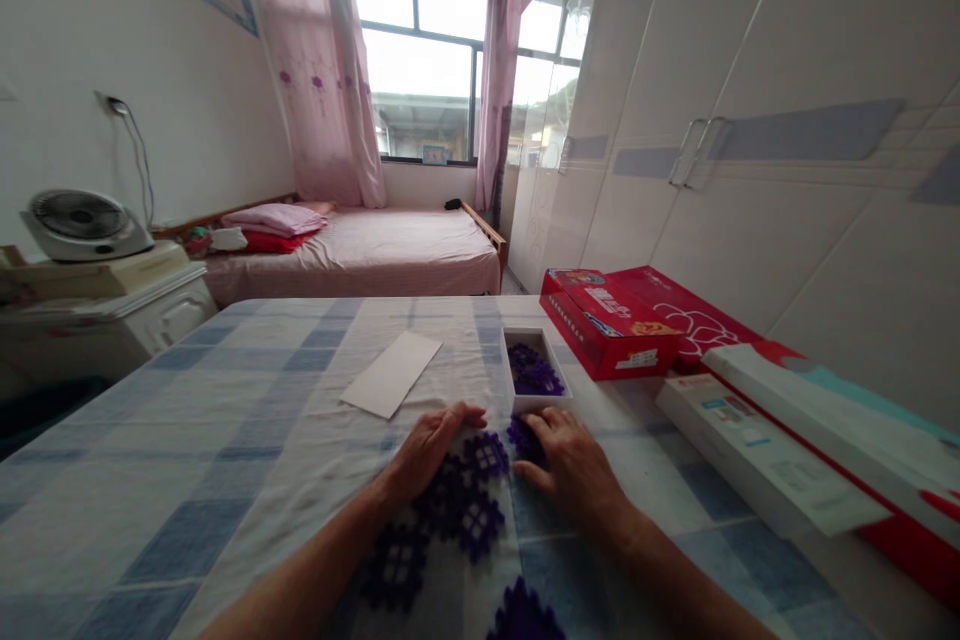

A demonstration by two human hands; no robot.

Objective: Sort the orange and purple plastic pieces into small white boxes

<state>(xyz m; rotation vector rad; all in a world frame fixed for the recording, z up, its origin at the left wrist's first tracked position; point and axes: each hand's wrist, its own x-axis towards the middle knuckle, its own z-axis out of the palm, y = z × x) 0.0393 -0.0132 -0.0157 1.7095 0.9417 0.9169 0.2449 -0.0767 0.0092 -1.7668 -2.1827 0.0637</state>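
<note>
Several dark purple toothed plastic building pieces with square holes lie in a cluster on the table, some joined or overlapping. My left hand rests along the cluster's upper left edge, fingers stretched forward and nothing visible in them. Just to the right, my right hand has its fingers and thumb closed around a purple toothed piece, partly hidden under the fingers. One more toothed piece lies by the near edge of the view. Beyond my right hand, a small white open box contains more purple pieces.
A white lid or card lies left of the box on the checked tablecloth. Red boxes and a long white carton occupy the table's right side. Behind are a bed, a fan and a wardrobe.
</note>
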